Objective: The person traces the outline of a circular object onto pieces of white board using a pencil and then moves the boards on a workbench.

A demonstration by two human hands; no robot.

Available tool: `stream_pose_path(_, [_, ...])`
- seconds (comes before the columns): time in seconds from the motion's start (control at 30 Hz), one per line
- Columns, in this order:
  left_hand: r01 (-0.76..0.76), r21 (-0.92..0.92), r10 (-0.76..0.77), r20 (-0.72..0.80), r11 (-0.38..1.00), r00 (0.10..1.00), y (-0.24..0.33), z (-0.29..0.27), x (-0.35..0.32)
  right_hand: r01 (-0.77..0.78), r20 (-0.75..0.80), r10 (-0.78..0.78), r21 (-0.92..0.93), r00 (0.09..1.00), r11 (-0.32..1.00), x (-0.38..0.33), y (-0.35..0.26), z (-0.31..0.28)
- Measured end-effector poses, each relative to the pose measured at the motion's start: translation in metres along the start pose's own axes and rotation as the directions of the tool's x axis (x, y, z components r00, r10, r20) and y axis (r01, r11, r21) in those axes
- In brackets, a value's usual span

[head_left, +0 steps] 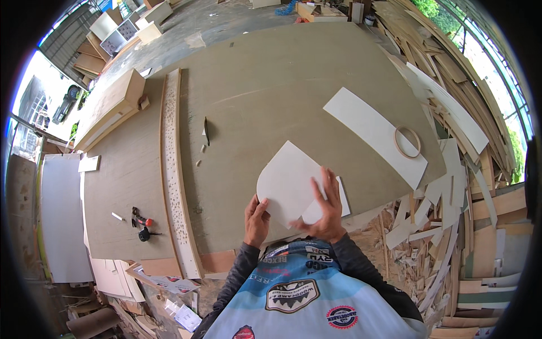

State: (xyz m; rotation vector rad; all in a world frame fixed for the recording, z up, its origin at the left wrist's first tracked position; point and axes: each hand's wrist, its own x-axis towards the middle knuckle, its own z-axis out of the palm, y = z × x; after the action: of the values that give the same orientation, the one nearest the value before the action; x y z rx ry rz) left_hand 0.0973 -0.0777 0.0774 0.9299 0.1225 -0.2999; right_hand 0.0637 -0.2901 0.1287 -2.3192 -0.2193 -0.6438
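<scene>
Already, a curved white panel (288,181) is pinned on the tabletop (271,96) by both hands: left hand (257,221) at seven o'clock, right hand (326,212) spread flat at five; neither grip closed.

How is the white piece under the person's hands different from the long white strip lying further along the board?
The white piece has one rounded end and is broad; the strip is long, narrow and square-ended. Both hands touch the piece, the left hand at its edge, the right hand flat on top; nobody touches the strip. A tape roll lies on the strip, none on the piece. Both are thin, white and flat on the brown board.
</scene>
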Motion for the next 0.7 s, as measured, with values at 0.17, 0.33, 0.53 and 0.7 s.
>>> stream_pose_path(0.17, [0.070,0.010,-0.070,0.015,0.998,0.997,-0.031,0.018,0.015,-0.373,-0.165,0.456,0.372,0.874,0.850,-0.017,0.076,-0.023])
stream_pose_path(0.33, [0.079,0.366,-0.064,-0.051,0.927,0.997,-0.063,0.043,0.035,-0.666,0.170,0.699,0.519,0.694,0.535,-0.043,0.171,-0.056])
stream_pose_path(0.53, [-0.122,0.530,0.249,-0.175,0.839,0.952,-0.097,0.028,0.058,-0.509,0.532,0.437,-0.013,0.725,0.860,-0.054,0.217,-0.068])
stream_pose_path(0.7, [-0.217,0.553,0.517,-0.471,0.805,0.715,-0.107,-0.014,0.043,0.010,0.687,0.049,-0.082,0.725,0.997,-0.043,0.196,-0.037])
